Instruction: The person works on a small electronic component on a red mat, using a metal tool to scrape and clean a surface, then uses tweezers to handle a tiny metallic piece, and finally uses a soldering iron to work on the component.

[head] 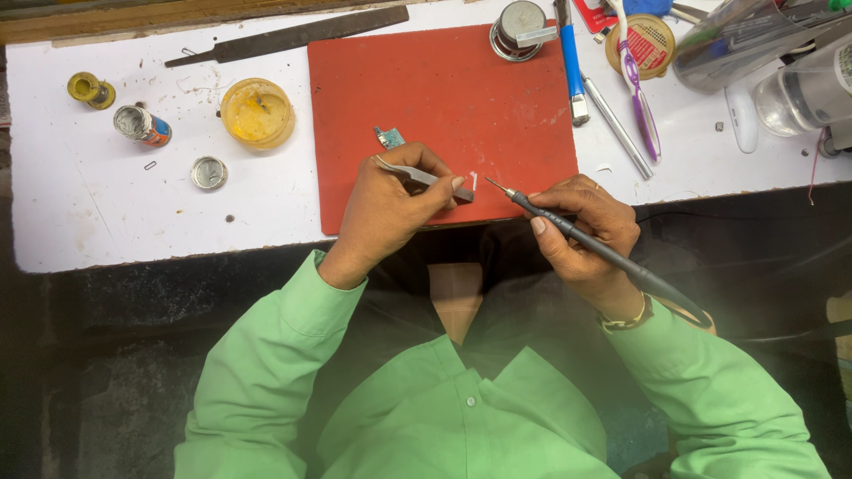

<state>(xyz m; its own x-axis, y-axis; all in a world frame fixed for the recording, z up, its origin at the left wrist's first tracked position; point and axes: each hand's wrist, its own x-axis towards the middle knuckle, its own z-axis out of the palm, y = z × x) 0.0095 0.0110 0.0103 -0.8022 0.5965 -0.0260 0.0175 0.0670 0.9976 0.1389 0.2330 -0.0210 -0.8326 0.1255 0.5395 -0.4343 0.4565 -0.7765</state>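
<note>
Two hands at work over a red mat (444, 98) on a white bench top (106, 222). Far left: small yellow spool (90, 90), then a small open tin with orange-blue label (141, 124) lying on its side, a round silver lid (209, 172) below it, and a yellow tub of paste (257, 113), open. Long dark flat file (293, 37) lies along the top edge. On the mat, a small teal circuit piece (389, 137) sits just above the left hand (386, 208). Left hand is closed, thumb and fingers pinching silver tweezers (424, 176), tips pointing right toward a tiny white part (473, 180) on the mat; cannot tell if the tips touch it. Right hand (581, 226) is wrapped pen-style around a black soldering iron (586, 241), its tip near the white part, just to its right. Round metal solder reel (519, 28) at the mat's top edge. Right of the mat: blue-handled tool (572, 58), silver pen-like rod (617, 124), purple toothbrush (639, 89), round red-topped tin (645, 44), clear glass jar (799, 93) on its side. Green sleeves on both arms.
</note>
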